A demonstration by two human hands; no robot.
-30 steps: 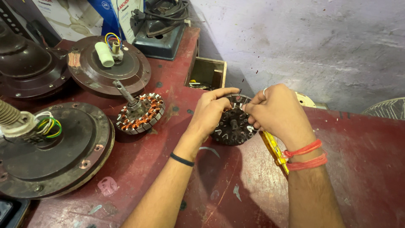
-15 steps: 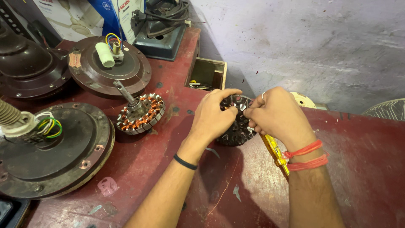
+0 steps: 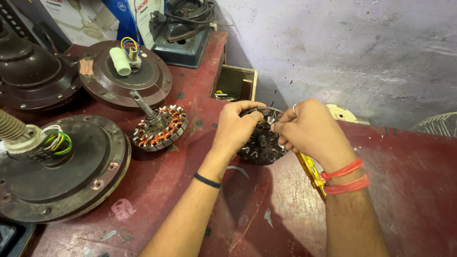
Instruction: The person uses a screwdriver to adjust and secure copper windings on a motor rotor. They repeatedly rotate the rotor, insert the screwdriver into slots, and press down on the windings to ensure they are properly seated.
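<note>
Head view, scuffed red workbench, grey plastered wall, open wooden box

A big red table fills the bottom & right of the frame. Its paint is scratched, w/ pale chips and dark spots. Behind it, across the top right, is a grey wall, rough & stained, w/ tiny red specks. A small open wooden box sits at the table's back edge, top middle. Cardboard boxes lean in the top left corner. At the far right edge shows part of a wire fan guard. Light is soft & even.
</note>
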